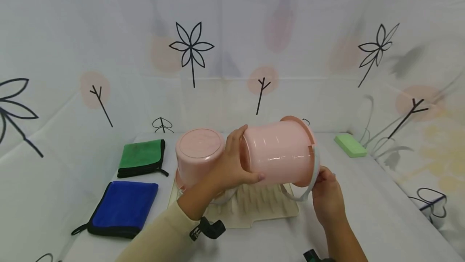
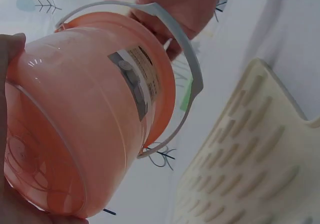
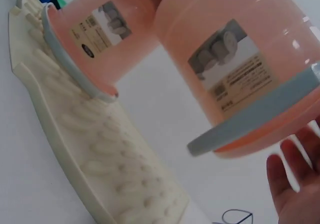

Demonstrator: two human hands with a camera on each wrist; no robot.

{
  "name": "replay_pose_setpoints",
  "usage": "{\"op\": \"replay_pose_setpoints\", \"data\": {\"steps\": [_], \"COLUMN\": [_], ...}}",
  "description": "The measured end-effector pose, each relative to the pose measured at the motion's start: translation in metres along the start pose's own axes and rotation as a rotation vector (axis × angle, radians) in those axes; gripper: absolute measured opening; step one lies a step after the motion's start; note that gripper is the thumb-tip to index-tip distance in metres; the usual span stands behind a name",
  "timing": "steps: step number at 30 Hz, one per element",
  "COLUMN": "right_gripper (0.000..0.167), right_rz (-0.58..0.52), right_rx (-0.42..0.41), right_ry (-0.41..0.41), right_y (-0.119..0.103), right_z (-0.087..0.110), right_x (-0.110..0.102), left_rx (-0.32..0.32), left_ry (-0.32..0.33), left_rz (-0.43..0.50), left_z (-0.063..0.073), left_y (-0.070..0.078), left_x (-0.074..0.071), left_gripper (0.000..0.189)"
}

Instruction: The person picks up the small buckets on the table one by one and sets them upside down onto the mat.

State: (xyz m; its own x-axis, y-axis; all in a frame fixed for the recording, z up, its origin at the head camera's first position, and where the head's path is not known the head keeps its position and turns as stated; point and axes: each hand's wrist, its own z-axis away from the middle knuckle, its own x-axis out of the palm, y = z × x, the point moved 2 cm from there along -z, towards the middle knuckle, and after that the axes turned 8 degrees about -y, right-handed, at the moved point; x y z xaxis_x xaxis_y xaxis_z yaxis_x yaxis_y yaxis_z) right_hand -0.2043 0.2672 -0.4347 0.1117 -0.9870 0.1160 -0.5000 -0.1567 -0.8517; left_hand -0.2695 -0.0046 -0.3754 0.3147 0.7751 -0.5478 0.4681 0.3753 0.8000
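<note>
A pink bucket [image 1: 279,153] lies tilted on its side in the air, its mouth to the right and its grey handle [image 1: 313,177] hanging at the rim. My left hand [image 1: 232,169] grips it around the base, thumb below and fingers above. At the bucket's rim is my right hand [image 1: 328,193]; its fingers [image 3: 298,159] look loosely extended in the right wrist view. A second pink bucket [image 1: 200,153] stands upside down on the cream drying rack [image 1: 270,209], partly behind my left hand. Paper labels [image 3: 232,67] show on both buckets in the right wrist view.
To the left lie a folded green cloth [image 1: 141,155] and a folded blue cloth [image 1: 123,205], both edged in black. A light green sponge [image 1: 350,145] sits at the back right of the white table [image 1: 385,213]. Patterned sheeting [image 1: 225,52] hangs behind.
</note>
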Motion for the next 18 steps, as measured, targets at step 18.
{"op": "replay_pose_setpoints", "data": {"steps": [18], "right_gripper": [0.049], "right_rz": [0.959], "right_rx": [0.532], "right_ry": [-0.349], "right_y": [0.026], "right_z": [0.03], "right_x": [-0.011], "left_rx": [0.018], "left_ry": [0.068], "left_rz": [-0.167], "left_z": [-0.003], "left_y": [0.058], "left_x": [-0.056], "left_gripper": [0.134]}}
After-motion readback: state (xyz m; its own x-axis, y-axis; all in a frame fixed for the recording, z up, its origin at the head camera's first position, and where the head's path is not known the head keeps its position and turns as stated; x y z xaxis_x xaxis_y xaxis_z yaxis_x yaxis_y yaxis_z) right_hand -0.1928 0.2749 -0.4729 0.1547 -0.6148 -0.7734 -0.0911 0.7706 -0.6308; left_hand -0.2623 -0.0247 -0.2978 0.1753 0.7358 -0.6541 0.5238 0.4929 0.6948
